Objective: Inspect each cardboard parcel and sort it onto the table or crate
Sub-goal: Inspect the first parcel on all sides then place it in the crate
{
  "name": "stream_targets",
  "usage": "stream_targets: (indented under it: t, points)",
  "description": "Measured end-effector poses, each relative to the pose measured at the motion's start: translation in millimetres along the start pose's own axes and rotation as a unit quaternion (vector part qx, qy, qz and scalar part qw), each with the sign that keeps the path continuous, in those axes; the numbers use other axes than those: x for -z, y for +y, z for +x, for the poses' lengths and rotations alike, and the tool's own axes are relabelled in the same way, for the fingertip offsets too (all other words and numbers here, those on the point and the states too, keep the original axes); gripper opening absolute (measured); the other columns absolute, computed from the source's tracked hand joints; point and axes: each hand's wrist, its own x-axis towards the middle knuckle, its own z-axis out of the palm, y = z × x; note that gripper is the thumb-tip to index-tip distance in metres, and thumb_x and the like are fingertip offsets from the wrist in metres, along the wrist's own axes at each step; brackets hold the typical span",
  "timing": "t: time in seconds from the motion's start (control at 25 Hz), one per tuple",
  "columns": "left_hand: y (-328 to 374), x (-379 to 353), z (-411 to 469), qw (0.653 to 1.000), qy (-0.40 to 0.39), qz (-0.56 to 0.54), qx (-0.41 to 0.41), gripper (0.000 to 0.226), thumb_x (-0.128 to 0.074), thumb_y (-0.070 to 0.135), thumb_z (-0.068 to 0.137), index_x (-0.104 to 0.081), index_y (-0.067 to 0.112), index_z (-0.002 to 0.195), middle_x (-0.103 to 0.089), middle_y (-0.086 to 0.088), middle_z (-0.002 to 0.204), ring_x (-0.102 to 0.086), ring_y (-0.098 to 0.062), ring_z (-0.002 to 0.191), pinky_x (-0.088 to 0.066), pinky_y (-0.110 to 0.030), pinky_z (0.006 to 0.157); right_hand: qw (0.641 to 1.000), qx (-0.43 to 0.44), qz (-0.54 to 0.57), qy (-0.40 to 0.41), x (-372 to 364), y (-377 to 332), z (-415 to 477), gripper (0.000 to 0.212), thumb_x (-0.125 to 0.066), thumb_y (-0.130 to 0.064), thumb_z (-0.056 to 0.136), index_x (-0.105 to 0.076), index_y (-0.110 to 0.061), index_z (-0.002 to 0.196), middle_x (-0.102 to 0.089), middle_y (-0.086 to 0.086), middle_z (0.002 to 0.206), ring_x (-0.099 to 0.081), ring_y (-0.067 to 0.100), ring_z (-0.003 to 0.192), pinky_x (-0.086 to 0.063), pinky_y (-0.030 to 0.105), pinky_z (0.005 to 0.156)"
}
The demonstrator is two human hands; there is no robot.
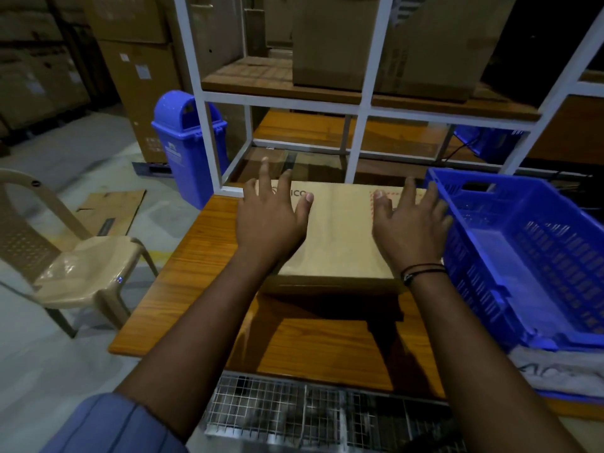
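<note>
Fingers (286, 181) of both hands are straight and spread wide, pinching nothing: the left hand (271, 220) hovers over or lies on the far left part of the parcel's top and the right hand (411, 230) over its far right, and I cannot tell whether the palms actually press down. Underneath is the wooden worktop (196, 256), and on its right side stands the blue slatted crate (470, 263), its near wall just beside the right hand. The cardboard parcel (340, 237) lies flat on the worktop between the two forearms, with its right edge close against the crate. It is broad and shallow, with crisp edges and an undented top, so it should be stiff enough to carry by its sides without sagging. Its weight cannot be judged from here. The plain face looks smooth, and flat palms would likely slide across it. A safer hold would be the two short side edges, fingers curled under the bottom. Printed letters (302, 193) show partly beside the left thumb, and a red dashed marking (372, 204) (possibly a handling label, unreadable) sits by the right one.
</note>
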Motion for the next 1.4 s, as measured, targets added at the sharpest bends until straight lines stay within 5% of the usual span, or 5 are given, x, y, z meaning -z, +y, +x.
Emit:
stream_targets:
  t: [0.2, 0.8, 1.0, 1.2, 1.4]
  points:
    - [-5.2, -2.0, 4.7, 1.000, 0.000, 0.025, -0.007, 0.068, -0.025, 0.067, 0.104, -0.030, 0.029, 0.160, -0.013, -0.009, 0.173, -0.020, -0.038, 0.155, -0.030, -0.054, 0.117, 0.987, 0.141, -0.047, -0.058, -16.0, -37.7, -16.8, 0.083, -0.010, -0.072, 0.101, 0.003, -0.023, 0.166, 0.016, 0.012, 0.172, 0.020, 0.034, 0.158, 0.010, 0.058, 0.126]
    - [-9.0, -2.6, 1.2, 1.000, 0.015, 0.010, -0.020, 0.066, -0.034, 0.068, 0.102, -0.039, 0.030, 0.155, -0.028, -0.004, 0.168, -0.025, -0.034, 0.153, -0.038, -0.052, 0.112, 0.991, 0.105, -0.070, -0.044, -12.9, -19.6, -17.6, 0.081, -0.007, -0.071, 0.101, 0.004, -0.024, 0.166, 0.013, 0.012, 0.173, 0.013, 0.028, 0.160, 0.006, 0.057, 0.127]
    - [-32.1, -0.4, 10.3, 0.998, 0.015, -0.052, -0.021, 0.061, -0.037, 0.070, 0.100, -0.043, 0.036, 0.151, -0.036, 0.000, 0.163, -0.034, -0.030, 0.148, -0.042, -0.052, 0.107, 0.992, 0.050, 0.114, -0.006, 24.2, -4.2, -10.5, 0.065, -0.031, -0.055, 0.108, -0.023, -0.023, 0.164, -0.011, 0.009, 0.173, -0.011, 0.028, 0.159, -0.016, 0.051, 0.124]
    - [-68.0, 9.7, 19.4, 0.993, -0.012, -0.116, -0.018, 0.057, -0.039, 0.073, 0.099, -0.042, 0.042, 0.147, -0.042, 0.005, 0.155, -0.042, -0.023, 0.140, -0.045, -0.051, 0.101, 0.870, -0.195, 0.437, -0.115, 12.3, 40.3, 13.2, 0.060, -0.049, -0.081, 0.086, -0.068, -0.032, 0.115, -0.068, 0.002, 0.122, -0.063, 0.026, 0.114, -0.047, 0.052, 0.106]
    - [-87.7, 15.8, 27.7, 0.990, -0.019, -0.137, -0.017, 0.058, -0.039, 0.069, 0.102, -0.039, 0.042, 0.153, -0.034, 0.002, 0.164, -0.025, -0.027, 0.153, -0.032, -0.060, 0.116, 0.782, -0.166, 0.541, -0.262, -14.8, 34.1, -26.2, 0.056, -0.035, -0.060, 0.107, -0.055, -0.026, 0.147, -0.066, 0.008, 0.138, -0.064, 0.023, 0.126, -0.047, 0.051, 0.111]
